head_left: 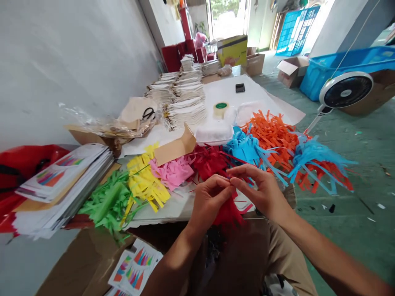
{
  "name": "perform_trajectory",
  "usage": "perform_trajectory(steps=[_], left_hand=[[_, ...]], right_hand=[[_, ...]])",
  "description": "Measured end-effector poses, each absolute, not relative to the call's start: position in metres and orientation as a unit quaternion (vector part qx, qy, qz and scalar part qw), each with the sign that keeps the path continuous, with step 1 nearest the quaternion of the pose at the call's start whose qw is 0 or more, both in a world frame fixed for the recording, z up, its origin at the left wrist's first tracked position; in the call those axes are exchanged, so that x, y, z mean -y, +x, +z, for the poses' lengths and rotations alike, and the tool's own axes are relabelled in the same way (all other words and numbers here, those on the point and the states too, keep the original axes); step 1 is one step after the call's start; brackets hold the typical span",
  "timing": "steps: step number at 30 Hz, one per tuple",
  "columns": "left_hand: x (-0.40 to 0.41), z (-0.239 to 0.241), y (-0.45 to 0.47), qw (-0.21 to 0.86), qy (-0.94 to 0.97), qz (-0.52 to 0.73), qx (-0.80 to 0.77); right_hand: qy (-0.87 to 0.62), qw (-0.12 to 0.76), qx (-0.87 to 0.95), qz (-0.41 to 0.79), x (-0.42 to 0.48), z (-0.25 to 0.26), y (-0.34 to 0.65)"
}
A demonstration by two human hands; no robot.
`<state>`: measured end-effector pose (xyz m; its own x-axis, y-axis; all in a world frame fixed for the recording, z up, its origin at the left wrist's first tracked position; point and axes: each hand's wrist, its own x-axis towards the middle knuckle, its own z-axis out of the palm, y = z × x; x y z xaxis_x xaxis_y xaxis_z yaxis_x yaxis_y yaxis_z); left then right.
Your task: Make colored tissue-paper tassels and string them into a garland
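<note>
My left hand point(210, 197) and my right hand point(258, 188) meet above my lap, both pinched on a bunch of red fringed paper strips point(228, 211) that hangs down between them. Just beyond my hands lies a pile of red paper fringe point(210, 160). Around it on the table lie fringe piles in pink point(173, 172), yellow point(145, 181), green point(109, 203), light blue point(247, 148) and orange point(270, 131). Another blue bunch point(314, 154) lies over orange strips at the right end.
A stack of printed white sheets point(61, 181) lies at the left. Stacks of white paper bags point(185, 102), scissors point(148, 113), a roll of tape point(220, 109) and a small black device point(240, 87) lie farther back. A white fan point(345, 89) and blue crates point(336, 65) stand on the floor at right.
</note>
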<state>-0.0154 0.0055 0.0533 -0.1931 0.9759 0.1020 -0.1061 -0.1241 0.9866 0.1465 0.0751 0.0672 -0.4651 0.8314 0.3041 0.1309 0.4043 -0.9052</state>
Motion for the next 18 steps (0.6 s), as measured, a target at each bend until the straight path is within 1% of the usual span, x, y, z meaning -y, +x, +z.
perform_trajectory(steps=[3, 7, 9, 10, 11, 12, 14, 18], left_hand=[[-0.003, 0.047, -0.017, 0.468, 0.431, 0.605, -0.478], [-0.002, 0.034, -0.027, 0.459, 0.376, 0.622, -0.511], [0.0, 0.028, -0.033, 0.449, 0.362, 0.619, -0.533], [0.001, 0.026, -0.037, 0.446, 0.365, 0.613, -0.541], [0.003, 0.024, -0.04, 0.443, 0.373, 0.605, -0.547], [0.005, 0.022, -0.043, 0.438, 0.386, 0.597, -0.55], [0.01, 0.019, -0.048, 0.424, 0.416, 0.584, -0.553], [0.018, 0.009, -0.053, 0.408, 0.454, 0.572, -0.548]], right_hand=[[-0.347, 0.397, 0.741, 0.416, -0.076, 0.066, 0.135], [-0.335, 0.343, 0.774, 0.414, -0.103, 0.066, 0.118], [-0.357, 0.32, 0.806, 0.347, -0.134, 0.067, 0.102], [-0.381, 0.316, 0.825, 0.273, -0.153, 0.067, 0.092], [-0.405, 0.288, 0.847, 0.19, -0.173, 0.066, 0.082], [-0.428, 0.234, 0.864, 0.124, -0.194, 0.064, 0.071], [-0.447, 0.188, 0.869, 0.096, -0.232, 0.058, 0.049], [-0.482, 0.081, 0.868, 0.084, -0.285, 0.044, 0.014]])
